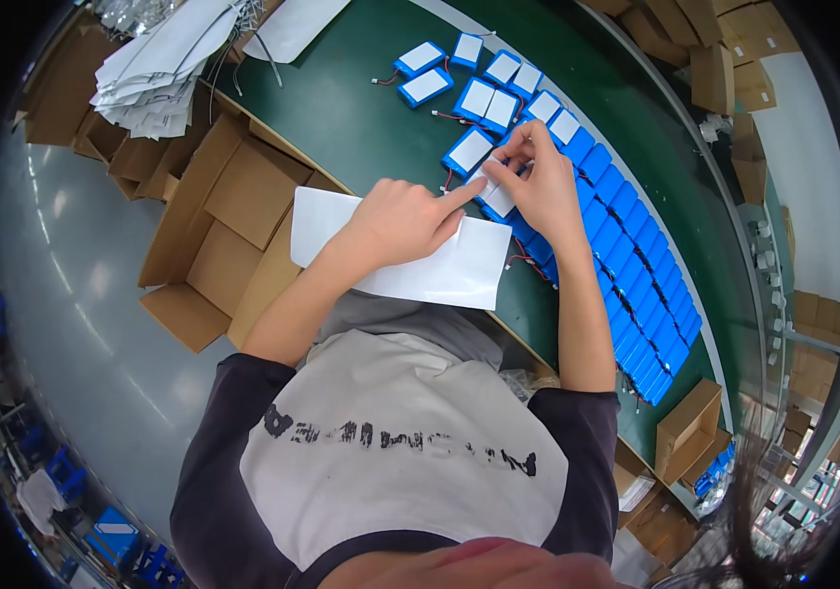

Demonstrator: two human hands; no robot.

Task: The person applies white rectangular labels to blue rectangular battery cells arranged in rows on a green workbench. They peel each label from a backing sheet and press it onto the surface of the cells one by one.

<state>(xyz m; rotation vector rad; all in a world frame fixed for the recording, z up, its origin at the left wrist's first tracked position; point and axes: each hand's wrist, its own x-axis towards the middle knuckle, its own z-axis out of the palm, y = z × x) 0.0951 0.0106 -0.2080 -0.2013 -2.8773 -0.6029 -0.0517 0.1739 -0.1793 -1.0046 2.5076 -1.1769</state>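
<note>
While left hand points one finger and right hand half-curls — holds unclear — over a blue pack, white sheet hides green table's edge.

One left hand and one right hand are counted. Ten white-labelled blue packs are seen clear of the hands — at least one more lies beneath. The plain blue packs are too tightly rowed to be counted. Two large white sheets are seen.
</note>
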